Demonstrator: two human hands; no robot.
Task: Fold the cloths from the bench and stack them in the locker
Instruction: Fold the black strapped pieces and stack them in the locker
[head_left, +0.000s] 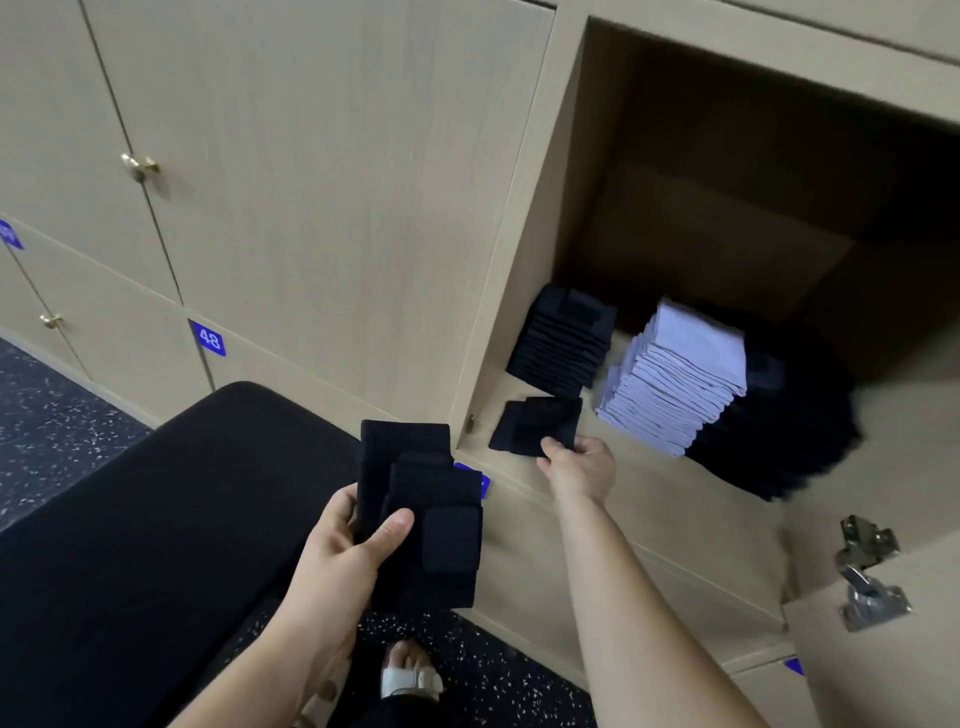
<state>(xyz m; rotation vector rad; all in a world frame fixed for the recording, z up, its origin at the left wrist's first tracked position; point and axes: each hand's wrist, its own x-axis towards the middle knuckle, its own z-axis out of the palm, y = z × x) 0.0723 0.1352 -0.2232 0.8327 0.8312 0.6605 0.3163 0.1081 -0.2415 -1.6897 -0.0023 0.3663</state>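
1. Several folded black cloths (421, 519), overlapping unevenly, are gripped in the left hand (353, 545) beside the black worktop (156, 519).
2. A single black cloth (535, 423), folded flat, lies at the open locker's (602, 156) near left edge, pinched by the right hand (579, 467).
3. Behind it stands a neat black stack (563, 343), with a taller pale stack (675, 379) to its right.

Locker panels (519, 208): pale wood-grain, matt, smooth. Door knobs (139, 166): polished brass-coloured metal. Hinge (867, 571): bright bare metal. Black cloths (431, 493) and pale stack (685, 364): soft matt fabric. Bench (156, 519): black, matt covering. Floor (52, 415): dark, speckled, rough-looking.
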